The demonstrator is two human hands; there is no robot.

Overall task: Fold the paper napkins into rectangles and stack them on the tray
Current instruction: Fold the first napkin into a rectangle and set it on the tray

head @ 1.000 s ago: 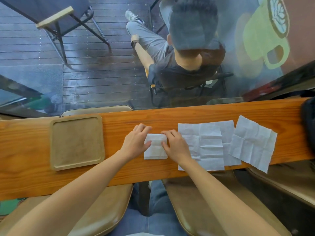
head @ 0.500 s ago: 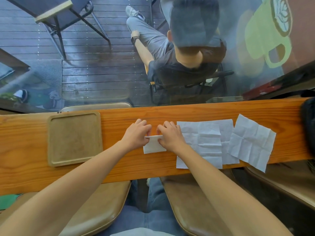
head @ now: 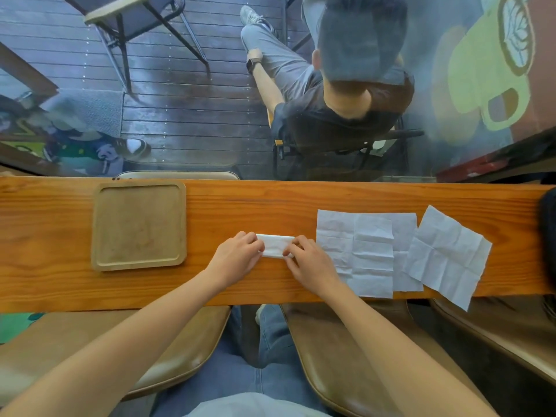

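A small folded white napkin (head: 275,245) lies as a narrow strip on the wooden counter (head: 270,206). My left hand (head: 236,258) holds its left end with curled fingers. My right hand (head: 311,261) pinches its right end, thumb at the near edge. To the left sits a square tan tray (head: 138,227) with nothing on it. To the right lie three unfolded creased napkins: one large (head: 355,254), one partly under it (head: 404,233), and one tilted (head: 448,257) that overhangs the near edge.
A glass pane rises behind the counter's far edge; a seated person (head: 346,109) and chairs show beyond it. Padded stools (head: 346,356) stand below the near edge. A dark object (head: 547,236) sits at the far right end.
The napkin has gone from a taller rectangle to a narrow strip, folded over between my hands. Both hands have closed in on its ends.
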